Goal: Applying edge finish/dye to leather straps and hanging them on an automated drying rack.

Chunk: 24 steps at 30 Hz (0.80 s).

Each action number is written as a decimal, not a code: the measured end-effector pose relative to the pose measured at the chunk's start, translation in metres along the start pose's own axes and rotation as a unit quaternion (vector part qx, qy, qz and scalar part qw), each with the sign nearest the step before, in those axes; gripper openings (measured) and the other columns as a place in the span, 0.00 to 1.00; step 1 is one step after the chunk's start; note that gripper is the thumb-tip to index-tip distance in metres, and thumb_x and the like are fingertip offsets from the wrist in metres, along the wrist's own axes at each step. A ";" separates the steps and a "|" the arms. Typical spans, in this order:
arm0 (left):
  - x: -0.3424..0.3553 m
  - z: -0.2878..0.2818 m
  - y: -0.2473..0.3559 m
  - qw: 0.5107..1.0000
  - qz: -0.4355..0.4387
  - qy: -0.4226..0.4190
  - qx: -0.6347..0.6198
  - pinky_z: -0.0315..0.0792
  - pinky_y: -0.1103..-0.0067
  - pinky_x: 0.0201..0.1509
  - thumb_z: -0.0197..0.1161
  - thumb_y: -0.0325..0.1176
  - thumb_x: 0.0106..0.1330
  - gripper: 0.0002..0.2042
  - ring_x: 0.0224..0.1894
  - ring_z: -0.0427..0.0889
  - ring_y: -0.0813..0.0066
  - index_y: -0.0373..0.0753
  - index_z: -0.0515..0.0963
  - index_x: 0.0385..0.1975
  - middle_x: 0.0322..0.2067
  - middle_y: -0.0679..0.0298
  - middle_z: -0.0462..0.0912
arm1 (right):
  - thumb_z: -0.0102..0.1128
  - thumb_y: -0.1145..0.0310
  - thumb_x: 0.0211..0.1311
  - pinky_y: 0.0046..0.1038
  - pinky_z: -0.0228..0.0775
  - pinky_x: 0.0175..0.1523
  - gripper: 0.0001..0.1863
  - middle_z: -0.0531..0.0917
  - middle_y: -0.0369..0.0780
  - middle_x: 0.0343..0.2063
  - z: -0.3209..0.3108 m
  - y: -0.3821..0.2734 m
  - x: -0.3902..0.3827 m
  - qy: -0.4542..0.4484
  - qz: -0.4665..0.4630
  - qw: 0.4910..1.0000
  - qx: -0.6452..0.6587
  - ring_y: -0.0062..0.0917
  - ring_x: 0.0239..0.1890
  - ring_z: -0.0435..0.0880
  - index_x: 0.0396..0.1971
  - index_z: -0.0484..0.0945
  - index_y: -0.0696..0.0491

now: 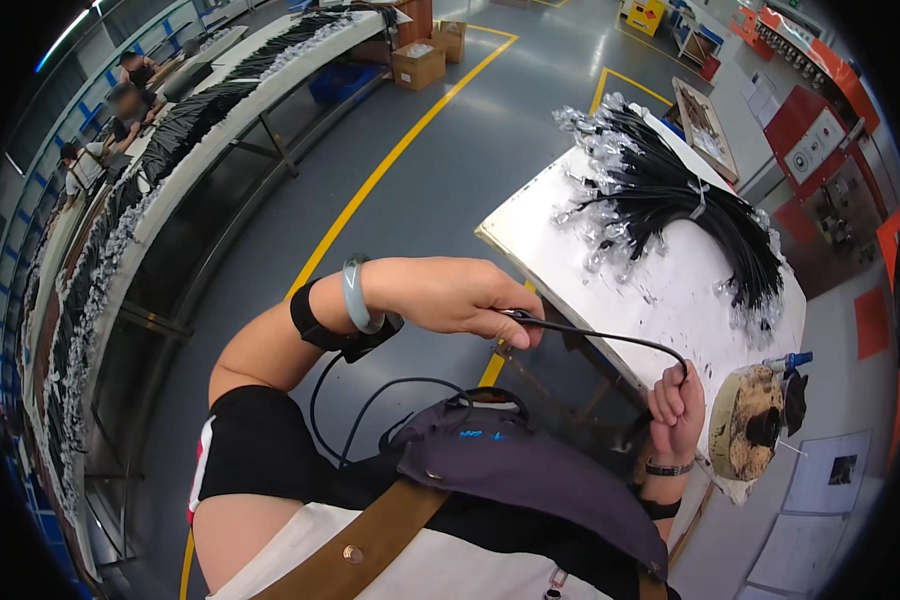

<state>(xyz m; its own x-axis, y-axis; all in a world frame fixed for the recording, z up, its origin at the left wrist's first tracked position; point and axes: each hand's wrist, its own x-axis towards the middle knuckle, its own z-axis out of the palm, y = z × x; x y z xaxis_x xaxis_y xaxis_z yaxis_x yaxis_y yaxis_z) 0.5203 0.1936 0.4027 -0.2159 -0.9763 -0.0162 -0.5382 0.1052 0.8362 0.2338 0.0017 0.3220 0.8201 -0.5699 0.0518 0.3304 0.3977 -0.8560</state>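
White-topped, the counter [535,222] stands ahead and to the person's right, its near edge slanting past the work. A bundle of black cables [725,222] lies curved across it, from the far edge round toward the right edge, clear-wrapped ends fanning out. At the near right corner sits a stained, tan round block [745,425]; it would be wise to keep the work from brushing it.

The left hand [480,305], out beyond the near edge, pinches one end of a single black cable [615,337] between thumb and fingers. The right hand [677,400], just beside that edge near the block, is curled round the cable farther along, though its fingertips are partly hidden. The cable hangs between the two hands, above the near edge, bending down sharply as it enters the right hand.

Good handling here probably means easing that bend so it does not kink, holding the run lightly taut, gripping firmly without crushing the tip, and keeping the cable lifted off the edge. The tip's exact shape is too small to tell.
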 end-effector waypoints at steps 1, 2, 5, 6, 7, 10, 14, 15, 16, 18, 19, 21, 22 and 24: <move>0.002 0.001 0.002 0.999 0.015 -0.037 -0.025 0.66 0.79 0.30 0.54 0.43 0.65 0.15 0.24 0.70 0.74 0.37 0.73 0.42 0.22 0.62 0.74 | 0.49 0.60 0.65 0.14 0.47 0.16 0.13 0.59 0.28 0.11 -0.004 0.001 -0.002 -0.001 -0.005 1.000 0.014 0.10 0.10 0.53 0.29 0.66 0.56; 0.003 0.001 0.003 1.000 0.019 -0.021 -0.011 0.65 0.81 0.28 0.52 0.42 0.67 0.15 0.22 0.68 0.78 0.36 0.73 0.43 0.21 0.66 0.73 | 0.51 0.66 0.62 0.15 0.53 0.18 0.10 0.64 0.30 0.11 -0.005 0.001 -0.006 0.001 0.002 0.999 0.034 0.12 0.11 0.60 0.29 0.67 0.57; -0.002 -0.022 -0.011 0.992 -0.009 0.121 -0.045 0.65 0.83 0.27 0.48 0.41 0.69 0.14 0.22 0.68 0.81 0.37 0.74 0.41 0.19 0.69 0.69 | 0.51 0.74 0.58 0.17 0.62 0.22 0.04 0.73 0.36 0.14 -0.030 0.002 -0.027 -0.032 0.168 0.969 -0.176 0.17 0.15 0.70 0.28 0.71 0.60; -0.005 -0.037 -0.014 0.982 -0.045 0.178 -0.053 0.63 0.85 0.26 0.47 0.40 0.69 0.14 0.22 0.66 0.84 0.37 0.74 0.41 0.18 0.70 0.67 | 0.50 0.79 0.54 0.21 0.68 0.27 0.04 0.78 0.41 0.18 -0.035 -0.001 -0.034 -0.063 0.233 0.950 -0.198 0.22 0.19 0.76 0.27 0.74 0.62; -0.012 -0.050 -0.016 0.967 -0.083 0.235 -0.061 0.60 0.87 0.24 0.45 0.39 0.69 0.14 0.21 0.64 0.86 0.38 0.75 0.42 0.18 0.72 0.65 | 0.51 0.78 0.54 0.22 0.69 0.28 0.05 0.77 0.41 0.18 -0.037 0.000 -0.043 -0.090 0.254 0.943 -0.198 0.22 0.20 0.76 0.28 0.75 0.63; -0.025 -0.059 -0.047 0.955 -0.093 0.278 -0.030 0.55 0.92 0.23 0.45 0.36 0.70 0.14 0.21 0.60 0.91 0.38 0.73 0.47 0.20 0.76 0.63 | 0.49 0.78 0.54 0.22 0.69 0.28 0.05 0.77 0.41 0.17 -0.040 -0.010 -0.068 -0.051 0.223 0.956 -0.183 0.22 0.20 0.76 0.28 0.74 0.63; 0.016 -0.007 -0.045 0.952 -0.063 0.291 -0.069 0.53 0.92 0.23 0.44 0.33 0.70 0.15 0.21 0.59 0.91 0.40 0.67 0.54 0.21 0.75 0.68 | 0.45 0.65 0.64 0.17 0.56 0.13 0.11 0.67 0.36 0.07 -0.030 -0.020 -0.090 0.061 -0.047 0.995 -0.068 0.17 0.07 0.62 0.34 0.68 0.59; 0.028 0.009 -0.042 0.953 -0.048 0.289 -0.083 0.52 0.92 0.23 0.44 0.33 0.70 0.16 0.21 0.59 0.91 0.41 0.65 0.55 0.21 0.74 0.69 | 0.42 0.57 0.68 0.16 0.52 0.12 0.15 0.62 0.31 0.07 -0.013 -0.027 -0.086 0.080 -0.144 0.986 0.011 0.14 0.07 0.57 0.39 0.68 0.55; 0.043 0.024 -0.041 0.952 -0.011 0.290 -0.093 0.51 0.92 0.23 0.44 0.31 0.69 0.15 0.20 0.58 0.91 0.41 0.64 0.55 0.21 0.73 0.71 | 0.35 0.54 0.70 0.15 0.52 0.12 0.17 0.59 0.29 0.09 -0.007 -0.037 -0.090 0.106 -0.211 0.971 0.032 0.13 0.07 0.53 0.43 0.68 0.51; 0.071 0.054 -0.030 0.951 0.112 0.269 -0.105 0.58 0.89 0.26 0.46 0.23 0.65 0.13 0.23 0.63 0.86 0.38 0.67 0.49 0.26 0.68 0.72 | 0.30 0.59 0.72 0.15 0.53 0.13 0.16 0.57 0.28 0.11 0.019 -0.059 -0.088 0.156 -0.331 0.923 0.119 0.12 0.08 0.51 0.49 0.67 0.48; 0.086 0.069 -0.024 0.938 0.188 0.265 -0.122 0.63 0.86 0.29 0.46 0.19 0.63 0.13 0.24 0.67 0.83 0.37 0.69 0.46 0.28 0.65 0.73 | 0.31 0.60 0.72 0.15 0.54 0.14 0.16 0.57 0.28 0.13 0.027 -0.068 -0.087 0.134 -0.366 0.909 0.146 0.11 0.09 0.52 0.52 0.66 0.46; 0.117 0.082 -0.002 0.947 0.282 0.134 -0.069 0.67 0.83 0.33 0.44 0.13 0.56 0.15 0.27 0.72 0.76 0.35 0.71 0.41 0.31 0.60 0.72 | 0.31 0.62 0.72 0.15 0.55 0.14 0.15 0.58 0.28 0.16 0.043 -0.082 -0.088 0.197 -0.432 0.856 0.203 0.11 0.11 0.53 0.49 0.67 0.48; 0.129 0.095 0.017 0.946 0.296 0.092 -0.096 0.69 0.81 0.35 0.42 0.11 0.52 0.17 0.29 0.74 0.71 0.35 0.72 0.38 0.28 0.59 0.70 | 0.32 0.63 0.72 0.14 0.54 0.15 0.14 0.58 0.28 0.17 0.045 -0.083 -0.090 0.207 -0.443 0.854 0.175 0.10 0.13 0.54 0.47 0.67 0.49; 0.157 0.119 0.041 0.943 0.327 0.022 -0.054 0.69 0.78 0.35 0.46 0.16 0.57 0.12 0.30 0.74 0.68 0.36 0.72 0.38 0.30 0.58 0.71 | 0.34 0.63 0.71 0.13 0.52 0.20 0.11 0.58 0.28 0.19 0.038 -0.082 -0.096 0.212 -0.459 0.843 0.184 0.10 0.17 0.54 0.43 0.67 0.50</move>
<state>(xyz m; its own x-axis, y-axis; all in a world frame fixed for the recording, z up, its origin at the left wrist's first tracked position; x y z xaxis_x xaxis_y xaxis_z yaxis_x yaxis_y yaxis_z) 0.3677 0.0675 0.3695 -0.4376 -0.7167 0.5429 -0.2151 0.6698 0.7107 0.1453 0.0514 0.4068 -0.0748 -0.9340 0.3494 0.9216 -0.1986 -0.3335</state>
